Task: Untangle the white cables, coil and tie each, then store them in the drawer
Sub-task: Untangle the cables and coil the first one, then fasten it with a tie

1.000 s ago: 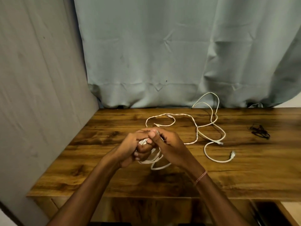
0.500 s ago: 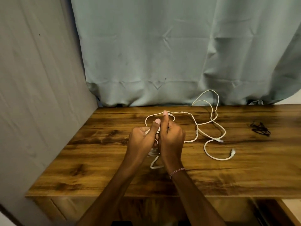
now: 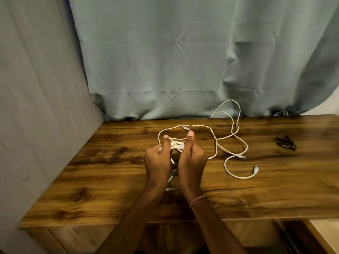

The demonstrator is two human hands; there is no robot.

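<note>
Head view. L hand [image 3: 158, 160] and R hand [image 3: 192, 160] side by side over the middle of the wooden table [image 3: 110, 180]; both thumbs upright, remaining fingers curled in, clamped on a coiled bundle [image 3: 176, 144] of white cable held between the palms; lower loops of the bundle hang below the hands toward the near edge, contact w/ the tabletop cannot be told. Loose cable [image 3: 215, 143] leaves the hands, arcs across the far side, then runs R in a twisted pair; one loop stands up against the grey-green curtain [image 3: 165, 61] at the table's back edge; two plug ends [image 3: 255, 169] lie on the wood, R of the hands, near each other but apart. Black ties [image 3: 286, 143] in a small heap farther R, well apart from the cable. Thread bracelet [image 3: 197, 198] on R wrist.
</note>
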